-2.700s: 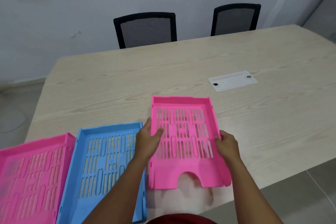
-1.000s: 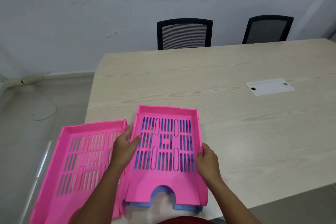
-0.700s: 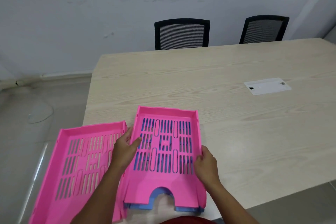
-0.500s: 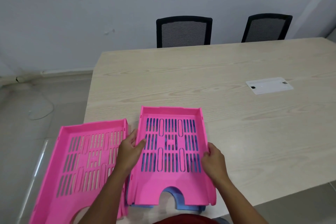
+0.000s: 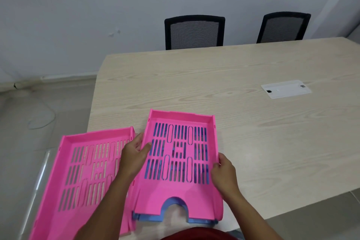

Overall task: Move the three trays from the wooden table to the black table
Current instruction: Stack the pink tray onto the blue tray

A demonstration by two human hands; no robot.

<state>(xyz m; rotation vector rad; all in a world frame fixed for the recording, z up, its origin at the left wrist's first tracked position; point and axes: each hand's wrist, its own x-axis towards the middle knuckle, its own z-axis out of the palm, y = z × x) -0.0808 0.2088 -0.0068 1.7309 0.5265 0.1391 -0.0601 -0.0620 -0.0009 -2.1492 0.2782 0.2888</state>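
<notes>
A pink slotted tray (image 5: 181,197) sits nested on a blue tray (image 5: 150,218), whose edge shows only at the front and through the slots. Both rest near the front edge of the wooden table (image 5: 224,76). My left hand (image 5: 134,154) grips the pink tray's left wall. My right hand (image 5: 223,171) holds its right wall. A second pink tray (image 5: 78,208) lies just to the left, overhanging the table's left corner. The black table is not in view.
Two black mesh chairs (image 5: 194,31) (image 5: 283,26) stand behind the table against a grey wall. A white cable hatch (image 5: 285,89) is set into the tabletop at the right. Grey floor lies to the left with a thin cable (image 5: 41,121).
The pink tray that I held alone on the table now sits on top of the blue tray. In the last second the stack shifted slightly right; my grip stayed the same.
</notes>
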